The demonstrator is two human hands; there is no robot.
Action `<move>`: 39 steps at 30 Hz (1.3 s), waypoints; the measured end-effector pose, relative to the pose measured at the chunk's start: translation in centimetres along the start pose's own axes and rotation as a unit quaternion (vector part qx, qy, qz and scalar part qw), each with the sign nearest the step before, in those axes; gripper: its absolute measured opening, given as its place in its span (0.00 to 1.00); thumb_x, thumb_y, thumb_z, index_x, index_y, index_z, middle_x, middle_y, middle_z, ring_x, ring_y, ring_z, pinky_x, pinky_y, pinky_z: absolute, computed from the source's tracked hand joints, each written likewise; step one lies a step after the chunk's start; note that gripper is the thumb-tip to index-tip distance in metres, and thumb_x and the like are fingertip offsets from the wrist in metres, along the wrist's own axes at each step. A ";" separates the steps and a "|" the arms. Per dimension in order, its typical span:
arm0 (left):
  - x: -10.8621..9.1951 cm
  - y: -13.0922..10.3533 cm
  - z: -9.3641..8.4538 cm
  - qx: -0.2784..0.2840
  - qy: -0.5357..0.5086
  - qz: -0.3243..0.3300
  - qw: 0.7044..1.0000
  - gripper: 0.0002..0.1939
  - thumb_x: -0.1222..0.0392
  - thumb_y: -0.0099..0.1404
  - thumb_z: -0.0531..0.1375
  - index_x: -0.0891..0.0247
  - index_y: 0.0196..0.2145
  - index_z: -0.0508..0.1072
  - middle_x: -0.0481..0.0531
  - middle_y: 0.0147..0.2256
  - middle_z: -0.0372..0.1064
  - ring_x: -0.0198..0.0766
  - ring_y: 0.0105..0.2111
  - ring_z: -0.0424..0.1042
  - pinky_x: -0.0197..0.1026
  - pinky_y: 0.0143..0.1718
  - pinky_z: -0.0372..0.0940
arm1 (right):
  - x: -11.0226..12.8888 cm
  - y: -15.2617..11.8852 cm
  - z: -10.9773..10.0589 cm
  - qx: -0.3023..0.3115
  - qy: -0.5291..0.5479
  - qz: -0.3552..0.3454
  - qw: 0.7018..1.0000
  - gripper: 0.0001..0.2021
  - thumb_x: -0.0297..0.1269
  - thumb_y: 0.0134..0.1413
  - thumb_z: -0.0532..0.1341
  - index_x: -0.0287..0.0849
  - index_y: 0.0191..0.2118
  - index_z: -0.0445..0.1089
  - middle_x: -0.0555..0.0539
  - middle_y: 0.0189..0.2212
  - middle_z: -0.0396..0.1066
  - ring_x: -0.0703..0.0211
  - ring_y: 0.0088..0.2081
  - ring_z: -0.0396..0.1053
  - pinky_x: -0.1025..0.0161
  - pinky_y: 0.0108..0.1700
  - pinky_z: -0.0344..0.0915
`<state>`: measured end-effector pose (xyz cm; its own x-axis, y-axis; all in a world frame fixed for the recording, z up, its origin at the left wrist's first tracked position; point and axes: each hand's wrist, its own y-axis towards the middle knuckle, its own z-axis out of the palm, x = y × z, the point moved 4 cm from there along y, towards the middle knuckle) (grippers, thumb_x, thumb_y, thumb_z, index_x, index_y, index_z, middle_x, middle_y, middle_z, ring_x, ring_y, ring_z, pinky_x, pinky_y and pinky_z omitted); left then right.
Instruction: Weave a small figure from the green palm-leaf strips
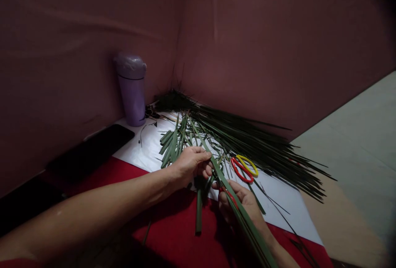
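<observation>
My left hand [195, 163] pinches a long green leaf strip [220, 173] between thumb and fingers. The strip slants from the pile down to the lower right, passing over my right hand [244, 202]. That hand is closed around the red handle of a pair of scissors [231, 198], whose blades are mostly hidden by the leaf and fingers. Just beyond it, a second pair of scissors [244, 168] with red and yellow handles lies on the white sheet [287, 200]. Short cut leaf pieces [169, 146] are heaped behind my left hand.
A bundle of long dark leaves [253, 140] stretches rightward along the wall. At the back left stands a purple tumbler [133, 95], with a dark flat object [93, 146] in front of it. Red cloth [173, 226] shows under the white sheet. Walls meet behind.
</observation>
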<state>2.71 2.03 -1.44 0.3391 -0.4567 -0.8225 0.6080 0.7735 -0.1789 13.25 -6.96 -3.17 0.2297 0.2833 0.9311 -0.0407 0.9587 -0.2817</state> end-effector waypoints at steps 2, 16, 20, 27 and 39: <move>0.2 0.0 0.1 0.004 0.003 0.003 1.000 0.07 0.66 0.57 0.54 0.67 0.22 0.61 0.49 0.16 0.64 0.29 0.13 0.64 0.30 0.14 0.58 | 0.1 0.0 0.0 -0.008 -0.012 -0.006 1.000 0.17 0.43 0.36 0.67 0.38 0.31 0.66 0.57 0.12 0.57 0.74 0.11 0.51 0.75 0.12 0.49; -0.1 0.3 -0.5 -0.029 -0.022 0.015 0.999 0.07 0.66 0.58 0.53 0.69 0.23 0.63 0.49 0.17 0.63 0.28 0.14 0.64 0.30 0.15 0.59 | 0.0 0.1 -0.2 0.002 0.013 0.001 1.000 0.14 0.39 0.36 0.68 0.38 0.30 0.67 0.59 0.12 0.54 0.76 0.12 0.49 0.77 0.13 0.46; -0.1 0.4 -0.6 -0.029 -0.019 0.014 0.999 0.06 0.68 0.57 0.54 0.69 0.23 0.63 0.50 0.18 0.64 0.28 0.14 0.64 0.30 0.15 0.59 | 0.2 0.1 0.1 0.015 0.019 -0.002 1.000 0.14 0.38 0.36 0.68 0.38 0.30 0.67 0.59 0.13 0.53 0.76 0.12 0.49 0.76 0.12 0.47; 0.2 0.4 -0.4 -0.008 -0.013 0.012 1.000 0.07 0.66 0.57 0.55 0.68 0.22 0.62 0.50 0.17 0.65 0.28 0.14 0.63 0.30 0.14 0.59 | 0.5 0.2 0.3 0.017 0.020 -0.019 0.999 0.16 0.40 0.34 0.68 0.38 0.29 0.67 0.59 0.14 0.53 0.74 0.12 0.51 0.75 0.12 0.50; 0.1 0.6 -0.6 0.000 -0.004 0.026 1.000 0.06 0.65 0.56 0.56 0.68 0.23 0.63 0.49 0.16 0.64 0.29 0.14 0.64 0.30 0.14 0.59 | 0.0 0.5 -0.4 0.004 -0.040 -0.016 0.999 0.17 0.43 0.35 0.68 0.38 0.31 0.66 0.57 0.13 0.54 0.75 0.13 0.49 0.76 0.13 0.46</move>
<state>2.69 2.67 -1.98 0.3762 -0.4188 -0.8265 0.5888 0.7968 -0.1357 13.60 -6.53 -3.37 0.1523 0.2536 0.9552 -0.0431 0.9673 -0.2499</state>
